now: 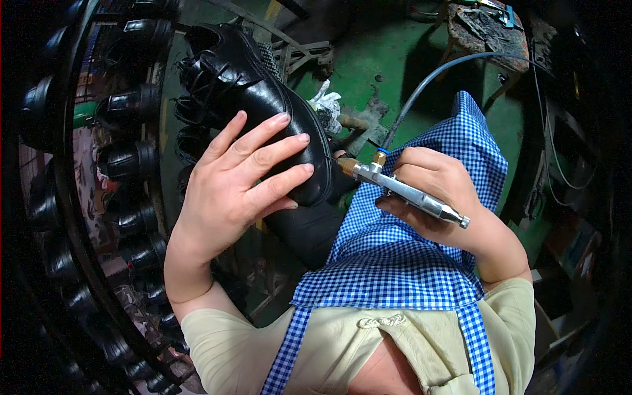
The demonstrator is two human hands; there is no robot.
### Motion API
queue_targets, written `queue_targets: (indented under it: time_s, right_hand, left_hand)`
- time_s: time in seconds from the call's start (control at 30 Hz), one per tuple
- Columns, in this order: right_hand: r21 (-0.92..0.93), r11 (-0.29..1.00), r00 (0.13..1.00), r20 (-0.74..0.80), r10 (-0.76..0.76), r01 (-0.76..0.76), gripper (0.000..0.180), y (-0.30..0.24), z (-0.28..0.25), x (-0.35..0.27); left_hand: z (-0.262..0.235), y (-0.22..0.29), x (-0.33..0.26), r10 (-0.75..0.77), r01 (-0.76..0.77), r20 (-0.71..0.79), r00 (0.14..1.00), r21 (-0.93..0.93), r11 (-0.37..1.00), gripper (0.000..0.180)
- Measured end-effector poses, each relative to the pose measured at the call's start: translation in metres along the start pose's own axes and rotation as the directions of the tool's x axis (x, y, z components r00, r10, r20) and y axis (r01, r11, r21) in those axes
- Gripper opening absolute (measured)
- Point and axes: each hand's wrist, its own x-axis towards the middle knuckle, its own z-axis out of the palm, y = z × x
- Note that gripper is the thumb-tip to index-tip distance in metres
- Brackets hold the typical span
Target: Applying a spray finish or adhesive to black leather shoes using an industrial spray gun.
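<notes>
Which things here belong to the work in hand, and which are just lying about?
In the work:
black shoe, left hand on it
metal tool, in the right hand
hose joined to that tool

Apparently just lying about:
crumpled white cloth or glove
stool with clutter on it
other black shoes at the left

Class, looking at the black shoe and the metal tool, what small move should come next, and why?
Probably guide the metal tool a little along the toe's edge. The right hand has its tip at or very near that edge of the black shoe, and the left hand lies spread on the toe, seemingly steadying it. Actual contact is hard to tell.
</notes>
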Motion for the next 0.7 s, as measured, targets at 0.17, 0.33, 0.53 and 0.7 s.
queue_targets:
  time_s: [0.17, 0.33, 0.53, 0.7]
  right_hand:
    - [-0.038, 0.999, 0.998, -0.063, -0.008, 0.006, 0.024, -0.006, -0.007, -0.003]
    - [-0.085, 0.996, 0.991, -0.136, -0.009, -0.002, 0.022, -0.006, -0.016, -0.002]
    - [-0.123, 0.992, 0.977, -0.211, -0.022, -0.004, 0.02, -0.002, -0.02, 0.001]
    - [-0.182, 0.983, 0.962, -0.272, -0.023, -0.028, 0.019, 0.004, -0.02, 0.006]
  left_hand:
    - [0.0, -0.008, 0.017, 0.016, -0.018, -0.032, 0.999, -0.045, 0.999, 0.05]
    - [0.005, -0.011, 0.031, -0.006, 0.003, -0.115, 0.993, -0.023, 1.0, 0.053]
    - [0.014, -0.01, 0.048, -0.082, 0.075, -0.212, 0.974, -0.041, 0.996, 0.054]
    - [0.02, -0.015, 0.062, -0.081, 0.083, -0.347, 0.934, -0.008, 0.997, 0.048]
